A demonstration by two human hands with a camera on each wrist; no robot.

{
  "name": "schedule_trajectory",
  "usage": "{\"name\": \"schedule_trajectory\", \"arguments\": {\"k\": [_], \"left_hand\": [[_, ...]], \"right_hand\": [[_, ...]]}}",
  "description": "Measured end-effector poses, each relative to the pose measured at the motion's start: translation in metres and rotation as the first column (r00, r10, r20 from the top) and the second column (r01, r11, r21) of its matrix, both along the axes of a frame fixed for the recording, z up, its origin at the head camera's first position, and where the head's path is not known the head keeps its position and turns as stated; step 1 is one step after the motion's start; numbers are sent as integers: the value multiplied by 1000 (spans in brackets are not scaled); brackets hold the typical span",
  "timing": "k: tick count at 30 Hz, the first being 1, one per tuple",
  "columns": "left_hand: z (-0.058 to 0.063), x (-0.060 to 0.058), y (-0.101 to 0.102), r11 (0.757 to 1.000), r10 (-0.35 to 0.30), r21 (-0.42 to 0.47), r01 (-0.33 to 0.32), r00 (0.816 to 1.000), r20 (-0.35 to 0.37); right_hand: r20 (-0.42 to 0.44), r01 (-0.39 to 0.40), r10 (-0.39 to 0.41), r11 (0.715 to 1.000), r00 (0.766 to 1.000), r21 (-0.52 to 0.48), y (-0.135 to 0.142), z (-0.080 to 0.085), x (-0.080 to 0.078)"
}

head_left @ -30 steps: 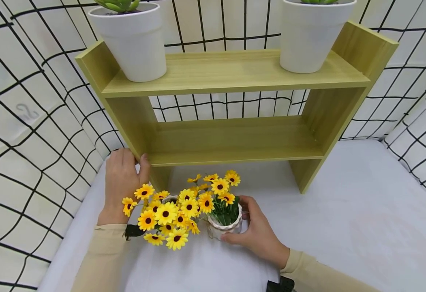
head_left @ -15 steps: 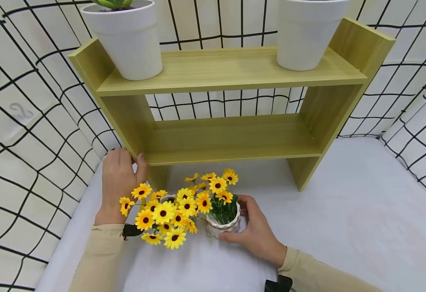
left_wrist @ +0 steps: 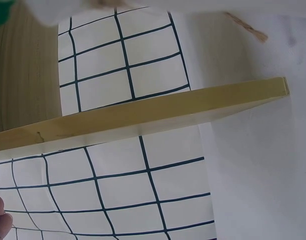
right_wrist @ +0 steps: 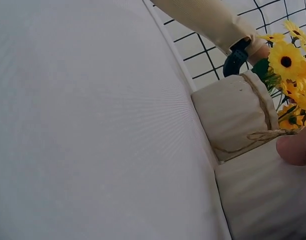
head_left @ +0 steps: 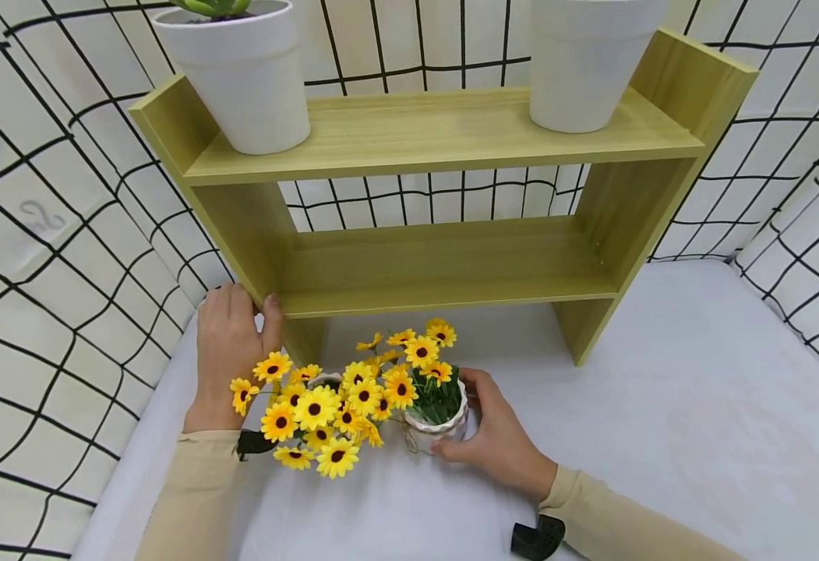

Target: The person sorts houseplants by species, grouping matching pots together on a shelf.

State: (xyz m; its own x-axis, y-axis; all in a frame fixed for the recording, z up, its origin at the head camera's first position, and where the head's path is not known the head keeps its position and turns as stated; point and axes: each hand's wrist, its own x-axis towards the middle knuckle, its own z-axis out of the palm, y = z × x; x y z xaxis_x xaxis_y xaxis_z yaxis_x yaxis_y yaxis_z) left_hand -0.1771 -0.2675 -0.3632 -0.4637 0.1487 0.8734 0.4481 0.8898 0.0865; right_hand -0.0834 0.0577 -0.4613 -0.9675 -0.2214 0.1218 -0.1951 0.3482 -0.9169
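A pale wooden two-tier shelf (head_left: 444, 261) stands on the white-covered table. My left hand (head_left: 227, 351) grips its left side panel low down, thumb at the front edge and the other fingers on the outer side. In the left wrist view, fingertips (left_wrist: 0, 217) show beside the panel (left_wrist: 138, 112). My right hand (head_left: 503, 440) holds a small white pot (head_left: 437, 436) of yellow flowers, thumb in front and fingers round its right side. Another flower pot (right_wrist: 232, 107) with twine stands close on its left, mostly hidden from above by yellow flowers (head_left: 318, 409).
Two larger white pots, one at the left (head_left: 244, 86) and one at the right (head_left: 577, 70), stand on the upper board. A succulent (head_left: 216, 6) shows in the left one. Black grid panels (head_left: 65, 257) over white sheeting surround the table (head_left: 718, 405).
Over the last half second the right hand and its flower pot have shifted slightly right. The left hand stays on the shelf panel. The head view has moved a little.
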Motion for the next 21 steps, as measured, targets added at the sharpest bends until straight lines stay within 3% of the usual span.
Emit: {"name": "schedule_trajectory", "arguments": {"k": [3, 10, 16, 21], "left_hand": [[1, -1, 0, 1000, -7, -4, 7, 1000, -17], [0, 1, 2, 1000, 7, 14, -7, 1000, 21], [0, -2, 1, 1000, -20, 6, 20, 999, -27], [-1, -2, 1, 1000, -8, 1, 8, 1000, -16]], "right_hand": [[25, 1, -1, 1000, 1000, -12, 1, 0, -1], [80, 37, -37, 999, 996, 2, 2, 1, -1], [32, 29, -30, 999, 999, 36, 4, 4, -2], [-16, 25, -24, 997, 1000, 67, 8, 6, -5]]}}
